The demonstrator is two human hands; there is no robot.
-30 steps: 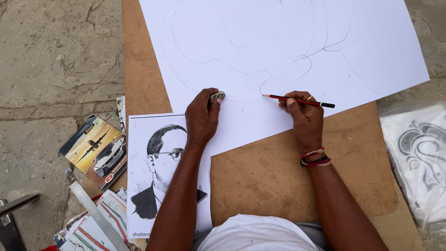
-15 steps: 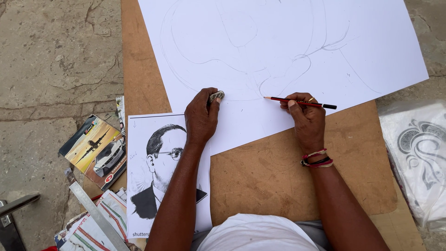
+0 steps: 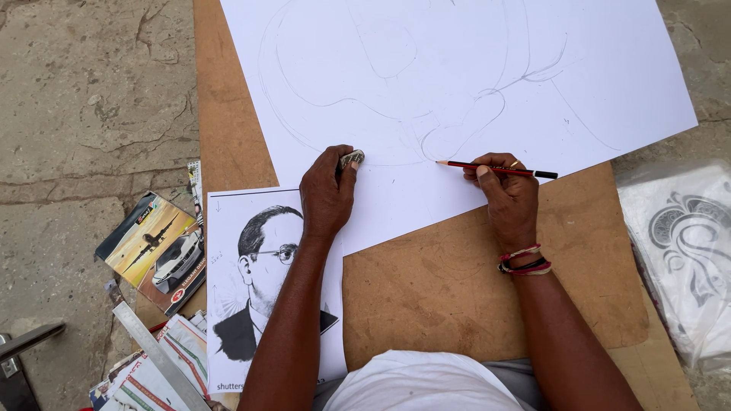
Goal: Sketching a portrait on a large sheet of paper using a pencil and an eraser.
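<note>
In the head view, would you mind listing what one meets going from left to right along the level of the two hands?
Stone floor → left hand → small worn eraser → red pencil → right hand → plastic-covered patterned sheet.

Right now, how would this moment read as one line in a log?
left hand: holds eraser on white sheet | right hand: holds red pencil, tip on sheet | printed portrait beside left arm

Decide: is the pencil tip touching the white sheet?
Touching. The head view shows the pencil tip resting on the sheet, at a drawn line, with no gap, held by the right hand.
</note>
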